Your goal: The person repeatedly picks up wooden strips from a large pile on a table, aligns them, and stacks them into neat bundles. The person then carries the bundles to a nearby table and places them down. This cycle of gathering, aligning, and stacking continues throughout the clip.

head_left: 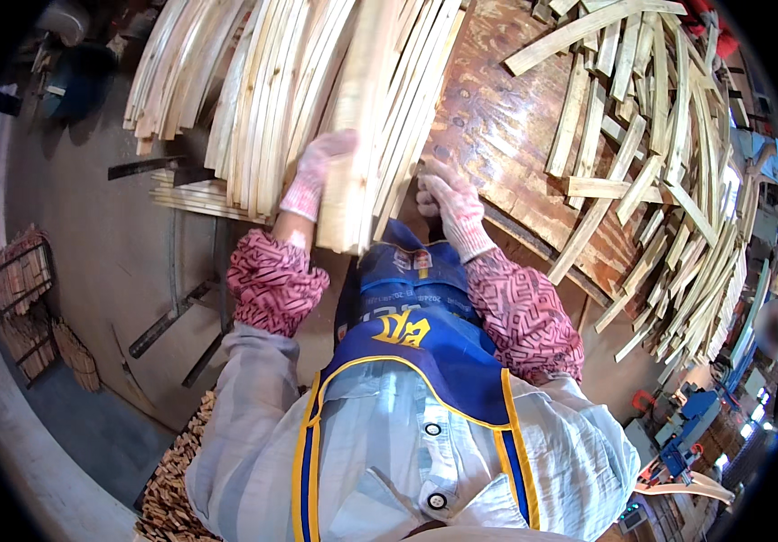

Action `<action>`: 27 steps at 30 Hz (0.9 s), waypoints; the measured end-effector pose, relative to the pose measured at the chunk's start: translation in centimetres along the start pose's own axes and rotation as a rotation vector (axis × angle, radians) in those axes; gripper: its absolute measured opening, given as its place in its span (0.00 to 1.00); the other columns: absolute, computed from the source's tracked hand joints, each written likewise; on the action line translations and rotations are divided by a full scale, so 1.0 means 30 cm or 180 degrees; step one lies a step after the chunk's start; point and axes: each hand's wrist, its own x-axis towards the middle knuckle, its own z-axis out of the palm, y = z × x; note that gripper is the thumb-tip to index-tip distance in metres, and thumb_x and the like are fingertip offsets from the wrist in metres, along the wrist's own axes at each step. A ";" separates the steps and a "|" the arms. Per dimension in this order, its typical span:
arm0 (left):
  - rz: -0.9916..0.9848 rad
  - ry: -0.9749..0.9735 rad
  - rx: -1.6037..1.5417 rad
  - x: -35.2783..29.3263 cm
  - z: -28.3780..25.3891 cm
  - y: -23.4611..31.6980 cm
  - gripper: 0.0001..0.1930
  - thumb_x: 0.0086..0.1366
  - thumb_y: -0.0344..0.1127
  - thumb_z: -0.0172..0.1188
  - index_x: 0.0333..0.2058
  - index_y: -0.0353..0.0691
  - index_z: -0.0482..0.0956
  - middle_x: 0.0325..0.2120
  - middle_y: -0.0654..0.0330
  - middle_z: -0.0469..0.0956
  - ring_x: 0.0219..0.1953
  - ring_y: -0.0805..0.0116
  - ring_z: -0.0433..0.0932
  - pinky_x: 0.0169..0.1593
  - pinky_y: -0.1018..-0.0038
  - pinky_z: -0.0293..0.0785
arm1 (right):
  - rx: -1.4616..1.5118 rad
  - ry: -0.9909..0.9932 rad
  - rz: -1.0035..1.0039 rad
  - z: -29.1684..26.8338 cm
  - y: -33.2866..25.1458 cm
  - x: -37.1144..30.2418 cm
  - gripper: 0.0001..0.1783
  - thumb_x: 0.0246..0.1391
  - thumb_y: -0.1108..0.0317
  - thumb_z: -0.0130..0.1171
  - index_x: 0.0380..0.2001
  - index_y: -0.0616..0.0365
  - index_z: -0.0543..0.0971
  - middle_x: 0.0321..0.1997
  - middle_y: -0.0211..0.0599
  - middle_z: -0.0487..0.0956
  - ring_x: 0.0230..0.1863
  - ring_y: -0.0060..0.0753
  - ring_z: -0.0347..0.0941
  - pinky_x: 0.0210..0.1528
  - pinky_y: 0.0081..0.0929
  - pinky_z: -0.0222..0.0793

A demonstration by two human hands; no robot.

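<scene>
My left hand (317, 172), in a whitish-pink work glove, is closed on the side of a long pale wooden slat (353, 181), which is blurred by motion. Beneath and beside that slat lie rows of similar slats (267, 99), placed side by side and running away from me. Just right of the rows' near ends is my gloved right hand (450, 200), its fingers curled close to the outermost slats (416, 117). Whether anything sits inside those fingers is hidden. Pink patterned sleeve covers reach over both forearms.
A worn plywood board (488, 108) lies to the right, with a loose heap of short slats (633, 154) across it. Metal support bars (172, 316) stick out at the left. Bundled wood (23, 289) stands far left; blue machinery (692, 425) is at lower right.
</scene>
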 end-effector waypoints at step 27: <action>-0.1067 -0.2094 -0.1107 1.139 1.609 -0.475 0.37 0.56 0.49 0.63 0.57 0.25 0.66 0.49 0.41 0.75 0.47 0.48 0.78 0.56 0.58 0.75 | -0.0524 0.1601 -0.2241 -1.168 -0.803 -0.338 0.63 0.36 0.60 0.74 0.70 0.56 0.44 0.63 0.42 0.64 0.60 0.34 0.64 0.61 0.31 0.64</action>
